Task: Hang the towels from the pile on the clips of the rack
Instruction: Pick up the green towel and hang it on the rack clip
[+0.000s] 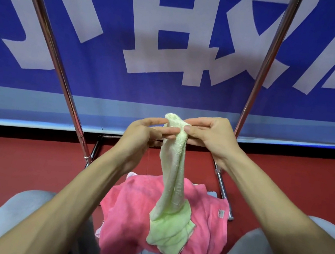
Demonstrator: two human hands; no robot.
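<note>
A pale green towel (pixel 173 172) hangs in a long twist from both my hands down onto the pile. My left hand (pixel 145 132) pinches its top edge from the left with fingertips. My right hand (pixel 209 136) grips the same top corner from the right, thumb over the cloth. The towel's lower end lies bunched on a pink towel (pixel 126 219), which tops the pile between my knees. White, yellow and light blue cloth edges peek out under the pink one. The rack's two metal poles (pixel 50 40) (pixel 261 76) rise on either side; no clips are in view.
The rack's metal base feet (pixel 222 189) rest on the red floor (pixel 0 165) behind the pile. A blue banner with large white characters (pixel 176 39) fills the background. My grey-trousered knees (pixel 19 213) flank the pile.
</note>
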